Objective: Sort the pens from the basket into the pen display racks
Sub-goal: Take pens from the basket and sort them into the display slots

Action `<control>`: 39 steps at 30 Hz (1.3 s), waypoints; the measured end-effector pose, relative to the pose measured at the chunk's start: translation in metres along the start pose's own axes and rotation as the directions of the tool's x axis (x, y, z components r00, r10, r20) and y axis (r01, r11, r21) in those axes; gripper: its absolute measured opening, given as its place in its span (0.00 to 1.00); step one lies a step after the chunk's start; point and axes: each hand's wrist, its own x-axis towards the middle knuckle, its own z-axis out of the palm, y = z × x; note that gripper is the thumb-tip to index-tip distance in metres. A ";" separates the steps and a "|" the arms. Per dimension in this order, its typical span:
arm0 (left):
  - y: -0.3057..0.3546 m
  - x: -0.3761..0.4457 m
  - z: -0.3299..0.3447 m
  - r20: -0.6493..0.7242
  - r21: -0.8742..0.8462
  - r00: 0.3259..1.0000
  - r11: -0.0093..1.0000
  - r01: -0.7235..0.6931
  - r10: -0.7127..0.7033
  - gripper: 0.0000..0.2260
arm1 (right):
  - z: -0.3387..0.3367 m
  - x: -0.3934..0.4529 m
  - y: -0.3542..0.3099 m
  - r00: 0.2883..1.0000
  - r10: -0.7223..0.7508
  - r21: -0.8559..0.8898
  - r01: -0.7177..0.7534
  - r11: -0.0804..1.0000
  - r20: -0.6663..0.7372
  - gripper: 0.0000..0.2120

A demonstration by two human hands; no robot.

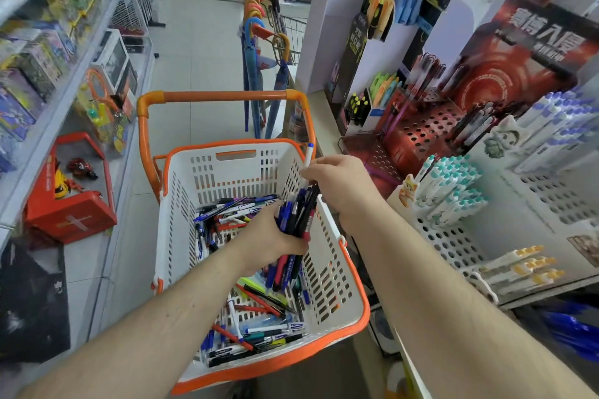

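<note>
A white basket with an orange rim (181, 204) stands in front of me, with several loose pens (259, 327) on its bottom. My left hand (269, 236) grips a thick bundle of blue, black and red pens (296, 220) over the basket's right side. Just above the bundle, my right hand (340, 184) pinches a white pen with a blue cap (308, 157) that points upward. Pen display racks (453, 236) fill the counter on the right: a white perforated one holding teal-capped pens (450, 181) and a red perforated one (418, 136).
The basket sits in an orange-handled cart (223, 96). Toy shelves with a red box (68, 213) line the left side. Umbrellas (256, 51) hang ahead beside the counter. Yellow-capped pens (522, 265) lie low on the white rack. The tiled aisle runs forward between both sides.
</note>
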 end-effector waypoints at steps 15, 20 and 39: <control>-0.009 0.021 0.002 0.171 -0.450 0.966 0.857 0.251 -0.193 0.17 | -0.038 0.015 0.013 0.940 0.121 0.585 0.096 0.805 -0.320 0.09; -0.002 0.037 0.011 0.189 -0.682 0.965 0.683 0.262 -0.181 0.19 | -0.027 -0.016 0.047 0.965 0.249 0.639 -0.138 0.757 -0.087 0.11; 0.045 0.075 0.140 0.551 -0.549 0.834 0.738 0.393 -0.033 0.09 | -0.103 -0.132 0.107 0.857 0.064 0.124 0.000 0.992 -0.512 0.10</control>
